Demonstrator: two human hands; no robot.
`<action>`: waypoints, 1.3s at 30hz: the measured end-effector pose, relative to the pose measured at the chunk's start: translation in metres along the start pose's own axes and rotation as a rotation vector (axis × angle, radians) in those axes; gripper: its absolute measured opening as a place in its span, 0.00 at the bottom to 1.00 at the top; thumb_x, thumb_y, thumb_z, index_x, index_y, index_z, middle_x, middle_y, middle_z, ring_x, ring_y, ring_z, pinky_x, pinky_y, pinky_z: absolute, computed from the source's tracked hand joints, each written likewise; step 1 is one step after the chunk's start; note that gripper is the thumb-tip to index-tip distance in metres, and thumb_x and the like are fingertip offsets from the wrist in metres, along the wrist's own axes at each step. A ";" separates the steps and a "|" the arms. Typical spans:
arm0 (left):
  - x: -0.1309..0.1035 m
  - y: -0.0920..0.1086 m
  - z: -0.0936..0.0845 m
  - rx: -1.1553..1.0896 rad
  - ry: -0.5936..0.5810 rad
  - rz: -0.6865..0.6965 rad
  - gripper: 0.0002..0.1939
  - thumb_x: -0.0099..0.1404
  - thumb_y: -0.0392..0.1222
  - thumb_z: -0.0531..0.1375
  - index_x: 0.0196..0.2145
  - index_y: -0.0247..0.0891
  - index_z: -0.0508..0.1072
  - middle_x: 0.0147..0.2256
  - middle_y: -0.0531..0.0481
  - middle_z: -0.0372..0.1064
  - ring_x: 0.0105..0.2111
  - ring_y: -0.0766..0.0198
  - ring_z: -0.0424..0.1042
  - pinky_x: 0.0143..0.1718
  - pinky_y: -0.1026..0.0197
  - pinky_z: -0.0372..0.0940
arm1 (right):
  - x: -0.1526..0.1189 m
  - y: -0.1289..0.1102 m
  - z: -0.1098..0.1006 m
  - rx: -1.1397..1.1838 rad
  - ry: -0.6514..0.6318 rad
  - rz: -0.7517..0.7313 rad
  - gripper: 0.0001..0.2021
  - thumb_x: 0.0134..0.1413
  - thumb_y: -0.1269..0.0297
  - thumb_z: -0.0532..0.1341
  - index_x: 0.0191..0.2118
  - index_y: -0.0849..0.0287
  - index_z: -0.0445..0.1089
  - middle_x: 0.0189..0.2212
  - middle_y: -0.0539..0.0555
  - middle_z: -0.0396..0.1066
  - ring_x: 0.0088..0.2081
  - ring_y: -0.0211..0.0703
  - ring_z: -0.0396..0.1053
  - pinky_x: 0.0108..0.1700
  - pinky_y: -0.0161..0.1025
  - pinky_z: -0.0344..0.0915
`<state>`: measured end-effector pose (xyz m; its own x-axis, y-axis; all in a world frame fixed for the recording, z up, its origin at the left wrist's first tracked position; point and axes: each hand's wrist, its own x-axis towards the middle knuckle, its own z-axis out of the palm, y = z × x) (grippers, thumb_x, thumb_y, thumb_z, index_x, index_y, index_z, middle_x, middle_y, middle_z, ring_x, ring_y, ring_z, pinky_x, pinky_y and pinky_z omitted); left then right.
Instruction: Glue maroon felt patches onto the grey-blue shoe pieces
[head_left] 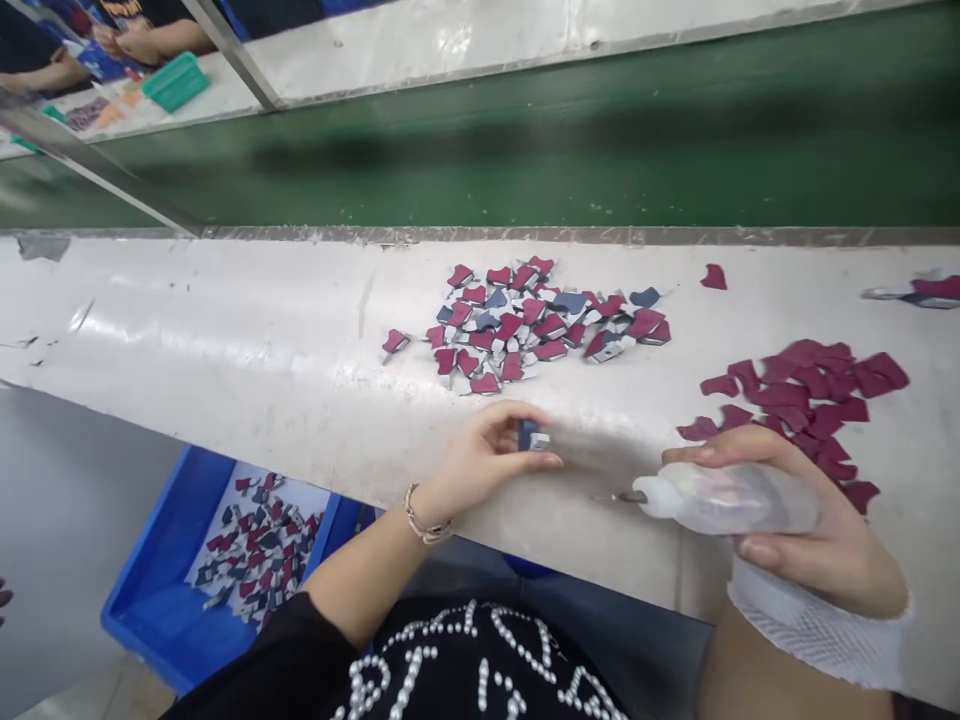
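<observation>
My left hand (487, 450), with a bracelet at the wrist, is closed on a small dark blue and white piece (531, 436) over the near side of the table. In my right hand (817, 500) lies a translucent squeeze bottle (735, 497), its thin metal tip pointing left toward the left hand, apart from the piece. Beyond the left hand spreads a pile of small maroon, blue and white pieces (517, 325). A heap of flat maroon cut pieces (810, 390) sits just past the bottle, partly hidden by my right hand.
A blue bin (142, 590) holding several similar pieces stands below the table's edge at left. Behind the white table (285, 330) runs a green belt (562, 150). A metal post (232, 50) and a green basket (176, 82) are at upper left, near another person's arm (176, 40).
</observation>
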<state>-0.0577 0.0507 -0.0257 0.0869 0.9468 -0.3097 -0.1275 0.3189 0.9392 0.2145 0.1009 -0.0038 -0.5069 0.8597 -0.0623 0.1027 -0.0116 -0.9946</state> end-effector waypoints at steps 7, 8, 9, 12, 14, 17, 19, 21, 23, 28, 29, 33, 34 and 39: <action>0.003 -0.004 -0.001 0.158 -0.048 -0.028 0.31 0.50 0.46 0.75 0.51 0.42 0.73 0.25 0.58 0.65 0.24 0.72 0.65 0.25 0.69 0.64 | 0.001 0.004 -0.003 0.161 -0.151 0.056 0.17 0.47 0.55 0.72 0.44 0.41 0.72 0.29 0.51 0.74 0.24 0.44 0.72 0.22 0.34 0.69; 0.002 -0.004 -0.002 0.165 -0.058 -0.036 0.32 0.51 0.46 0.75 0.52 0.42 0.73 0.26 0.57 0.67 0.24 0.71 0.66 0.25 0.69 0.65 | 0.003 0.002 -0.003 0.174 -0.186 0.041 0.17 0.49 0.53 0.71 0.45 0.42 0.71 0.28 0.51 0.74 0.24 0.44 0.72 0.22 0.35 0.69; 0.002 -0.004 -0.003 0.173 -0.079 -0.042 0.31 0.53 0.47 0.74 0.54 0.42 0.72 0.29 0.55 0.70 0.26 0.70 0.69 0.27 0.68 0.67 | 0.004 0.001 -0.002 0.175 -0.210 0.022 0.16 0.50 0.51 0.70 0.45 0.43 0.71 0.28 0.52 0.73 0.24 0.43 0.72 0.22 0.35 0.69; 0.000 -0.007 -0.005 0.129 -0.163 -0.045 0.26 0.64 0.47 0.66 0.59 0.45 0.70 0.43 0.46 0.75 0.38 0.64 0.77 0.38 0.64 0.74 | 0.008 -0.003 0.002 0.106 -0.203 0.001 0.16 0.52 0.46 0.68 0.44 0.44 0.70 0.29 0.52 0.73 0.25 0.44 0.72 0.23 0.35 0.70; 0.000 -0.012 -0.005 0.026 -0.180 -0.033 0.22 0.68 0.45 0.62 0.59 0.44 0.70 0.44 0.46 0.76 0.42 0.63 0.79 0.44 0.62 0.76 | 0.009 -0.004 0.003 0.056 -0.177 -0.001 0.16 0.52 0.45 0.68 0.44 0.43 0.70 0.30 0.52 0.74 0.27 0.46 0.74 0.23 0.35 0.72; 0.002 -0.017 -0.005 -0.069 -0.127 -0.008 0.21 0.65 0.42 0.66 0.56 0.43 0.73 0.37 0.49 0.78 0.39 0.64 0.80 0.44 0.64 0.76 | 0.004 -0.006 0.002 -0.041 -0.148 -0.026 0.16 0.52 0.44 0.67 0.44 0.41 0.71 0.31 0.52 0.75 0.27 0.45 0.76 0.24 0.33 0.73; 0.003 -0.017 -0.006 -0.065 -0.111 -0.003 0.22 0.61 0.40 0.69 0.53 0.42 0.74 0.36 0.49 0.79 0.39 0.64 0.81 0.43 0.65 0.76 | -0.001 -0.009 0.000 -0.120 -0.109 -0.045 0.16 0.51 0.46 0.68 0.46 0.40 0.72 0.34 0.52 0.77 0.29 0.44 0.77 0.26 0.31 0.74; 0.004 -0.015 -0.007 -0.058 -0.140 -0.031 0.20 0.59 0.40 0.70 0.50 0.40 0.76 0.36 0.48 0.80 0.38 0.63 0.81 0.42 0.64 0.77 | -0.006 -0.013 0.000 -0.217 -0.069 -0.074 0.17 0.49 0.48 0.70 0.46 0.40 0.72 0.37 0.51 0.77 0.34 0.45 0.78 0.32 0.30 0.76; 0.004 -0.014 -0.008 -0.054 -0.187 -0.060 0.16 0.59 0.41 0.70 0.45 0.37 0.78 0.37 0.47 0.80 0.37 0.62 0.81 0.41 0.63 0.77 | -0.008 -0.019 0.001 -0.313 -0.042 -0.086 0.18 0.48 0.50 0.71 0.45 0.40 0.73 0.38 0.51 0.77 0.36 0.45 0.78 0.36 0.30 0.77; 0.003 -0.011 -0.007 -0.155 -0.335 -0.056 0.12 0.61 0.39 0.69 0.42 0.36 0.77 0.54 0.41 0.74 0.41 0.62 0.80 0.40 0.64 0.78 | -0.001 -0.026 0.007 -0.349 -0.006 -0.049 0.20 0.45 0.53 0.74 0.44 0.44 0.70 0.35 0.50 0.75 0.29 0.42 0.74 0.23 0.30 0.72; 0.003 -0.011 -0.007 -0.199 -0.358 -0.081 0.11 0.64 0.40 0.67 0.43 0.36 0.76 0.56 0.41 0.72 0.41 0.62 0.80 0.39 0.64 0.78 | 0.002 -0.027 0.008 -0.339 -0.001 -0.062 0.21 0.44 0.53 0.74 0.43 0.45 0.70 0.35 0.50 0.74 0.29 0.43 0.74 0.22 0.31 0.72; 0.006 -0.010 -0.007 -0.291 -0.368 -0.187 0.18 0.61 0.39 0.69 0.48 0.37 0.72 0.48 0.42 0.77 0.39 0.63 0.80 0.40 0.64 0.77 | 0.008 -0.033 0.020 -0.301 0.074 0.015 0.17 0.45 0.50 0.73 0.38 0.47 0.69 0.33 0.49 0.73 0.29 0.43 0.71 0.24 0.34 0.70; 0.007 -0.010 -0.007 -0.293 -0.352 -0.198 0.21 0.57 0.37 0.71 0.48 0.37 0.72 0.47 0.43 0.78 0.38 0.64 0.80 0.41 0.64 0.77 | 0.009 -0.035 0.024 -0.270 0.101 0.059 0.15 0.46 0.51 0.72 0.37 0.46 0.69 0.31 0.48 0.73 0.28 0.41 0.70 0.24 0.33 0.70; 0.007 -0.010 -0.003 -0.217 -0.303 -0.200 0.21 0.54 0.35 0.73 0.45 0.36 0.72 0.46 0.45 0.77 0.35 0.65 0.80 0.41 0.63 0.77 | 0.011 -0.040 0.036 -0.237 0.104 0.101 0.13 0.46 0.53 0.72 0.35 0.45 0.70 0.26 0.45 0.73 0.21 0.38 0.67 0.18 0.32 0.65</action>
<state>-0.0588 0.0540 -0.0378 0.4136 0.8203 -0.3951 -0.2805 0.5276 0.8019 0.1744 0.0929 0.0319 -0.3949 0.9081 -0.1394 0.3517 0.0093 -0.9361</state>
